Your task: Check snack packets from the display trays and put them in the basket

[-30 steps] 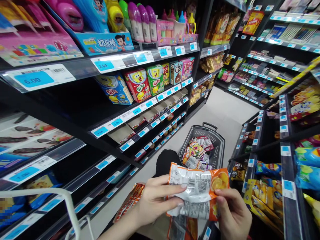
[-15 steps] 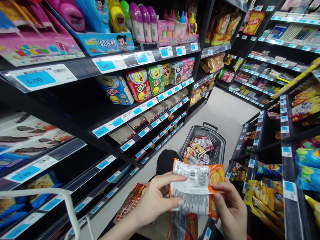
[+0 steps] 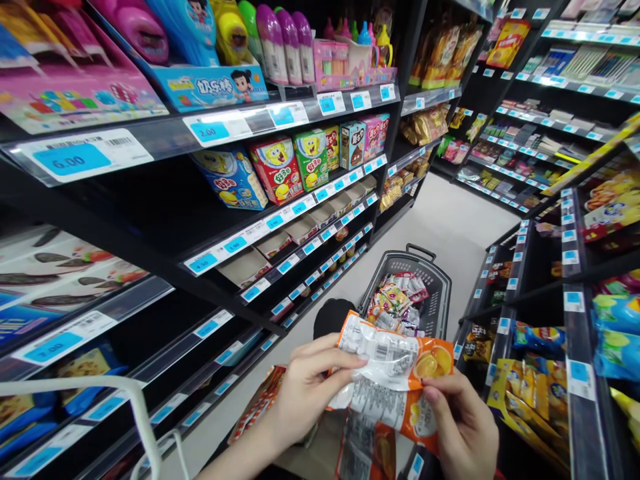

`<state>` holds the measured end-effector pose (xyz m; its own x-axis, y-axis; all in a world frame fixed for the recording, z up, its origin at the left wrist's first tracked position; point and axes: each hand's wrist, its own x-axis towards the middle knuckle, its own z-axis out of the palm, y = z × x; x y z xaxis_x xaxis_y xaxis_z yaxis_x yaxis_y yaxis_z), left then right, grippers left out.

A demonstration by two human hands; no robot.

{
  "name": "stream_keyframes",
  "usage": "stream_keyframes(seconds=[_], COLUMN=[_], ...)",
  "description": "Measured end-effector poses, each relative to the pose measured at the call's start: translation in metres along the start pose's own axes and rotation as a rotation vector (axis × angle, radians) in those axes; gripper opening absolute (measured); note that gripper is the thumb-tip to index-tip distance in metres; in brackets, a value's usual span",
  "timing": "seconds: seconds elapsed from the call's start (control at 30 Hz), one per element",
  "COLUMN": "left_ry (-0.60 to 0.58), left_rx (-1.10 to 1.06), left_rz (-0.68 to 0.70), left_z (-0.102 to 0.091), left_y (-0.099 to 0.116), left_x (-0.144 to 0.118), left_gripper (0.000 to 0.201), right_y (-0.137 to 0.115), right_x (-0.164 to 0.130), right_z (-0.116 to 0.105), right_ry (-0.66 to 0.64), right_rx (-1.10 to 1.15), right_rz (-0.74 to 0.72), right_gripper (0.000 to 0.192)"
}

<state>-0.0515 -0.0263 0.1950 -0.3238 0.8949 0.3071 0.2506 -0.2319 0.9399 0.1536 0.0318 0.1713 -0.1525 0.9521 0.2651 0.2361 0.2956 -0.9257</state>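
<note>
Both my hands hold orange snack packets low in the middle of the view. My left hand [image 3: 305, 390] pinches the left edge of the top orange packet [image 3: 395, 357], whose white back with a barcode faces me. My right hand [image 3: 463, 427] grips the packets from the right, thumb on a second orange packet [image 3: 390, 403] lying under the first. More orange packets [image 3: 367, 450] sit below my hands, partly hidden.
A dark shopping basket [image 3: 440, 300] full of small wrapped snacks stands on the aisle floor ahead. Black shelves [image 3: 280, 217] with boxed sweets and blue price tags line the left; shelves with snack bags [image 3: 530, 393] line the right. A white cart handle [image 3: 125, 393] is at bottom left.
The top packet has tilted and shifted slightly up and left between my hands, and the second packet beneath it shows more. The hands stay in the same spot.
</note>
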Motion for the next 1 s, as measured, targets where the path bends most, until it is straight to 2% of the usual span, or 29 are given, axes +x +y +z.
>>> stream_keyframes(seconds=[0.17,0.23,0.33,0.4,0.5,0.6,0.7,0.77,0.83,0.87,0.93,1.0], left_ry=[-0.035,-0.036,-0.048,-0.063,-0.038,-0.027,-0.128,-0.183,-0.170,-0.146,-0.105,-0.048], left_rx=[-0.030,-0.062,-0.178,-0.298,-0.529,-0.783,-0.916,-0.839,-0.628,-0.505,-0.281,-0.080], left_rz=[-0.142,-0.223,-0.333,-0.419,-0.582,-0.770,-0.802,-0.725,-0.646,-0.614,-0.543,-0.448], left_z=[0.001,0.002,0.002,0.003,0.004,0.003,-0.001,-0.004,-0.006,-0.007,-0.007,-0.008], left_y=[0.008,0.010,0.008,0.002,-0.007,-0.012,-0.013,-0.013,-0.013,-0.014,-0.014,-0.015], left_x=[-0.002,-0.001,0.001,0.002,0.000,-0.003,-0.003,-0.001,0.002,0.002,0.003,0.002], left_gripper=[0.009,0.014,0.021,0.017,0.012,0.011,0.028,0.041,0.035,0.027,0.016,0.019], right_y=[-0.005,-0.007,-0.010,-0.010,-0.009,-0.010,-0.011,-0.009,-0.003,0.001,0.009,0.013], right_x=[-0.004,-0.002,0.004,0.009,0.013,0.013,0.012,0.013,0.015,0.016,0.016,0.013], right_z=[0.005,0.005,0.002,-0.001,-0.003,-0.001,0.000,0.000,0.000,0.000,0.001,0.002], right_ry=[0.035,0.032,-0.029,-0.105,-0.143,-0.132,-0.148,-0.193,-0.255,-0.258,-0.203,-0.127], right_rx=[0.010,0.030,0.081,0.132,0.309,0.625,0.841,0.908,0.916,0.888,0.766,0.558], right_rz=[0.123,0.147,0.199,0.253,0.365,0.553,0.695,0.649,0.577,0.556,0.560,0.562], right_gripper=[0.029,0.029,0.028,0.026,0.021,0.021,0.016,0.028,0.038,0.038,0.032,0.028])
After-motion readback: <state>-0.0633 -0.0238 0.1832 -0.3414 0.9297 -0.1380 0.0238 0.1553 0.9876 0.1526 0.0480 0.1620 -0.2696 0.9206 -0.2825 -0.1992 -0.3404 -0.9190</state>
